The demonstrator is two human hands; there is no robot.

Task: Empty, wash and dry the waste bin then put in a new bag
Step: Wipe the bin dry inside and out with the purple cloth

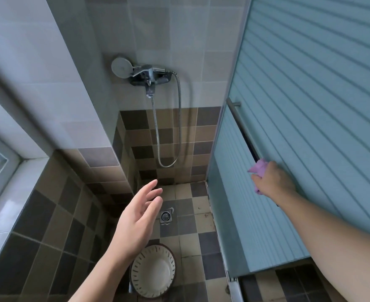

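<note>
left hand (136, 219): raised, fingers straight, spread, holding nothing | round white slotted plastic waste bin (153, 273): on tiled shower floor (188, 240) below it | right hand (273, 182): arm outstretched, gripping crumpled purple cloth (258, 167) against blue ribbed shower door (310, 105)

A: Where are the hands?

B: The left hand (139, 216) is raised in mid-air ahead of the body, its forearm coming up from the lower edge of the view. The fingers are straight, slightly spread and pointing forward, with the palm turned to the right. It grips nothing.

A: And the other?

B: The right arm stretches forward and to the right, nearly straight. The right hand (272, 180) shows its back, with the fingers curled round a purple cloth (260, 167).
</note>
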